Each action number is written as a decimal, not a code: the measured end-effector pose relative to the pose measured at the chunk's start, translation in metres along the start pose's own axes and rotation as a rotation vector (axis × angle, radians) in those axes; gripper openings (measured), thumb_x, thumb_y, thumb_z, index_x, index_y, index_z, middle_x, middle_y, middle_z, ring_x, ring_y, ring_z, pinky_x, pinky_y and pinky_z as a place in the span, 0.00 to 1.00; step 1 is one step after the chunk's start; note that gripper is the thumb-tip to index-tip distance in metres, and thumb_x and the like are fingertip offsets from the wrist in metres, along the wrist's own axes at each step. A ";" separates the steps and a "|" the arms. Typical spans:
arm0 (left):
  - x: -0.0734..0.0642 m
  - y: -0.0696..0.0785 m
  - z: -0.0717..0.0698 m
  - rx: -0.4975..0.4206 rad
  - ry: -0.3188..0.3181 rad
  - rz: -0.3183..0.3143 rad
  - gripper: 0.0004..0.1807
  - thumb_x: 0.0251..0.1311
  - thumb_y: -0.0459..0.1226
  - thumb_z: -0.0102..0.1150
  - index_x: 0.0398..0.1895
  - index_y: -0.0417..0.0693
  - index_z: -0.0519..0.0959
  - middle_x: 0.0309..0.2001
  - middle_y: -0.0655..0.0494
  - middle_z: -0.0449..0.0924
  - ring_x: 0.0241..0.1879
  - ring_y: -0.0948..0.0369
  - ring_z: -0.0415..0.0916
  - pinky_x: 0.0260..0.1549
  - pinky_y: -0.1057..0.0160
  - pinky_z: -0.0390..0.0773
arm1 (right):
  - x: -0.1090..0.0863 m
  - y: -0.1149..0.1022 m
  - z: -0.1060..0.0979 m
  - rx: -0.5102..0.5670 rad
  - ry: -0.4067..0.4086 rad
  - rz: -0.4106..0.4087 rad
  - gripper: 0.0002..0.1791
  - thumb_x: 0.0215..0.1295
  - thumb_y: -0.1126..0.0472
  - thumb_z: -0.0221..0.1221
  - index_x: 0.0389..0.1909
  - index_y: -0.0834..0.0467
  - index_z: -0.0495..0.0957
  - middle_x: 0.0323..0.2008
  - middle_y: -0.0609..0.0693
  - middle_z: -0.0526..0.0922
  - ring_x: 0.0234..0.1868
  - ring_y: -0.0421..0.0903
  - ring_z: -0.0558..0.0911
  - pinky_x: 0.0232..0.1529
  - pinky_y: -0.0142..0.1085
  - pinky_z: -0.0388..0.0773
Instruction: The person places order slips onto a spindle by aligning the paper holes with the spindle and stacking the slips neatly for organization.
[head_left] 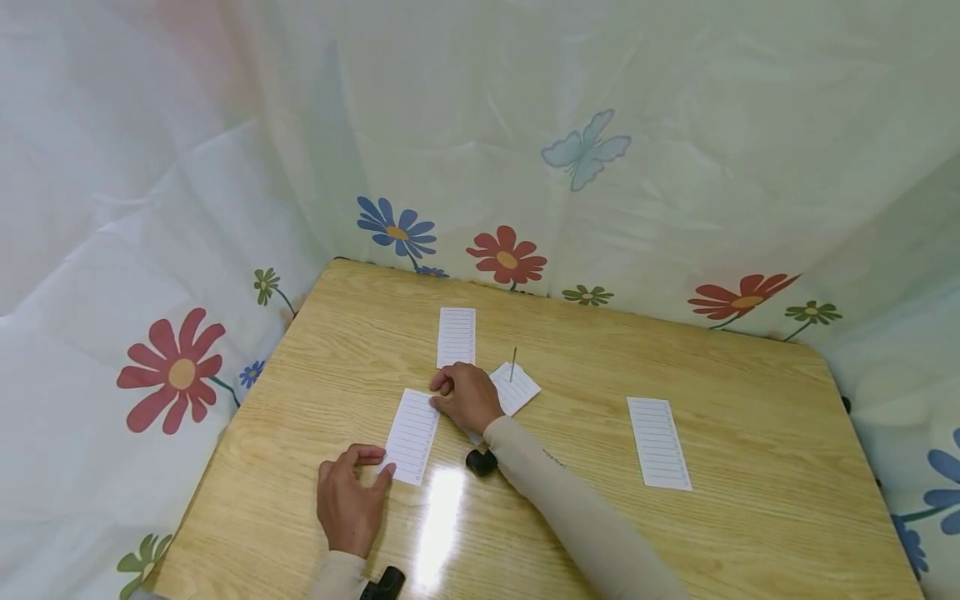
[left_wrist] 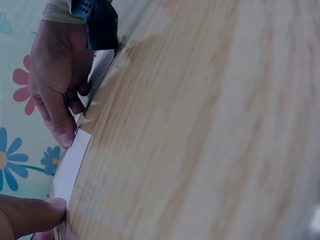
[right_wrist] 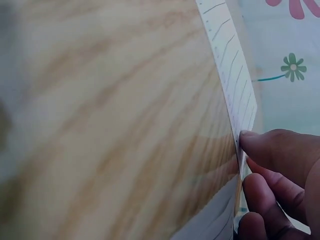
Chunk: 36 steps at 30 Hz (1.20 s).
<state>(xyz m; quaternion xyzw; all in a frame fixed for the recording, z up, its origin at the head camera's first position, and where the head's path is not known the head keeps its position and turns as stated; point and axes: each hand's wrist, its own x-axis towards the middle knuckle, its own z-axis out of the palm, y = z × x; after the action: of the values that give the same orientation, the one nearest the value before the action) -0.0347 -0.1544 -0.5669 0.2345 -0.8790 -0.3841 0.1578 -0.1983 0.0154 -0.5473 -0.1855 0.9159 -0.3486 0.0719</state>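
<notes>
A lined white paper slip [head_left: 412, 435] lies between both hands, tilted slightly on the table. My left hand [head_left: 351, 504] pinches its lower left edge; in the left wrist view the thumb [left_wrist: 42, 215] is on top of the slip [left_wrist: 72, 165]. With thumb and forefinger, my right hand [head_left: 471, 400] pinches the slip's upper right corner, as the right wrist view shows at the slip's edge [right_wrist: 235, 75]. Just right of that hand, a thin upright spike [head_left: 513, 365] stands through lined papers [head_left: 517, 390], partly hidden by the hand and sleeve.
Another lined slip [head_left: 457, 336] lies flat behind the right hand. A further slip [head_left: 660, 443] lies on the right part of the wooden table [head_left: 757, 467]. A flower-printed cloth [head_left: 675, 167] hangs along the back and sides.
</notes>
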 end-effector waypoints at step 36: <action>-0.001 -0.001 -0.001 0.007 -0.003 0.044 0.14 0.51 0.34 0.82 0.38 0.58 0.88 0.39 0.59 0.88 0.38 0.60 0.70 0.35 0.62 0.68 | -0.007 -0.005 -0.027 0.301 -0.166 -0.148 0.06 0.73 0.66 0.64 0.40 0.52 0.88 0.36 0.46 0.87 0.36 0.38 0.83 0.41 0.31 0.81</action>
<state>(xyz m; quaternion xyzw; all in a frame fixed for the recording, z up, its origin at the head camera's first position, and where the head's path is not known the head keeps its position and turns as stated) -0.0329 -0.1550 -0.5671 0.2151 -0.8856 -0.3777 0.1639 -0.1970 0.0313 -0.5238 -0.2679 0.8281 -0.4696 0.1484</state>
